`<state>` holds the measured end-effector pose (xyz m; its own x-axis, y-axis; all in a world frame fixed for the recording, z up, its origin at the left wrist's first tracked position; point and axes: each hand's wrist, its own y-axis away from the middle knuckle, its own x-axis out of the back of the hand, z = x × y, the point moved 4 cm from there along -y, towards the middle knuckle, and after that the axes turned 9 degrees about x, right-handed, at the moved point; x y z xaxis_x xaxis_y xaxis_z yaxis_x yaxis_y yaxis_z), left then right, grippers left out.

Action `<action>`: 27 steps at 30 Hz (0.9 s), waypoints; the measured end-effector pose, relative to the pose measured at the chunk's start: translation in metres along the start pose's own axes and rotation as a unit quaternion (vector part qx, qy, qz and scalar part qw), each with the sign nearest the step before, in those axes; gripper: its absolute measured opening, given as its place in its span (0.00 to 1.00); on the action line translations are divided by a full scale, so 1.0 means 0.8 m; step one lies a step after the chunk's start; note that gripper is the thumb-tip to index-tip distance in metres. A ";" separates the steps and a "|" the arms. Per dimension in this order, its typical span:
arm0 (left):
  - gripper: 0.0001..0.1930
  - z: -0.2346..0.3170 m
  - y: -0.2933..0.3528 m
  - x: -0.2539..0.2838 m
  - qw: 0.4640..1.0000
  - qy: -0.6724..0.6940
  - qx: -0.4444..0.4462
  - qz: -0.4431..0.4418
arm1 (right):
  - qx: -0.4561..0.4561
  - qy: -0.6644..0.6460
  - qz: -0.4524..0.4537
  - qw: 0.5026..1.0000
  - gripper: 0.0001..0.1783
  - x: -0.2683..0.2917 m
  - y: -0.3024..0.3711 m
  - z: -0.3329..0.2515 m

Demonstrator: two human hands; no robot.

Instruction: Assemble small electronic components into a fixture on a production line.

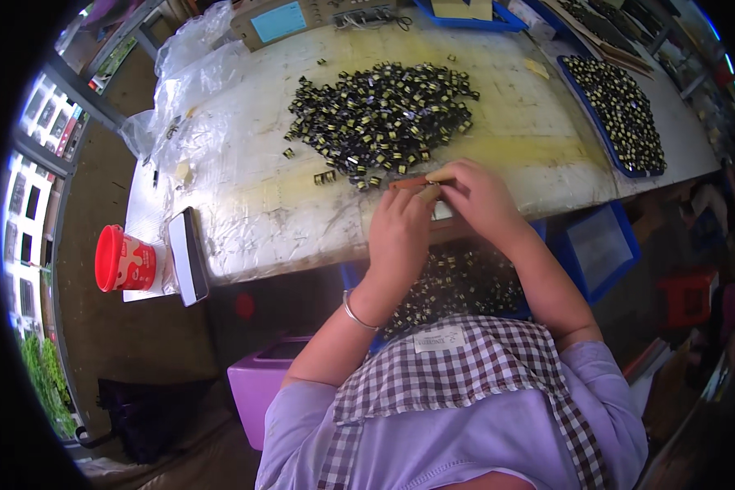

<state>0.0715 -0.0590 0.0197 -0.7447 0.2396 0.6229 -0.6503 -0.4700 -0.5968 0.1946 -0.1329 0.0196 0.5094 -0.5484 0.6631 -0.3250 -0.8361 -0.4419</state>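
Observation:
My left hand [400,220] and my right hand [478,198] meet at the table's near edge, fingers bent and fingertips close together. Between them, a flat orange-brown strip [408,182] shows just beyond the left fingers; which hand bears it, I cannot tell. Both hands are closed in a pinch, and whatever small thing lies between the fingertips is mostly hidden. Just beyond them spreads a big heap of small black-and-yellow parts [380,118], with a few loose ones [325,177] at its near left.
Below the table edge, in front of my lap, a blue bin holds more small parts [465,278]. A blue tray [615,114] of similar parts stands at right. A phone [189,257] and a red tub [125,260] sit at left, plastic sheeting [196,61] behind them. An instrument [282,20] stands at back.

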 end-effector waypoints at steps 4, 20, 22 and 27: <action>0.09 -0.007 -0.001 0.004 1.000 0.028 -0.002 0.013 | 0.019 0.009 0.015 1.000 0.11 0.000 -0.004 -0.003; 0.10 -0.068 -0.024 0.052 0.974 0.087 0.197 0.077 | 0.071 -0.036 -0.085 0.993 0.07 0.007 -0.010 -0.019; 0.11 -0.078 -0.032 0.056 0.985 -0.033 0.101 0.137 | 0.060 -0.021 -0.059 0.996 0.06 0.008 -0.009 -0.021; 0.06 -0.036 -0.027 0.024 0.992 -0.070 0.039 0.093 | 0.076 -0.020 -0.041 0.996 0.07 0.004 -0.005 -0.018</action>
<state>0.0669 -0.0196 0.0302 -0.8194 0.0248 0.5727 -0.4856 -0.5609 -0.6705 0.1861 -0.1312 0.0317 0.5607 -0.4757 0.6777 -0.1579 -0.8649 -0.4764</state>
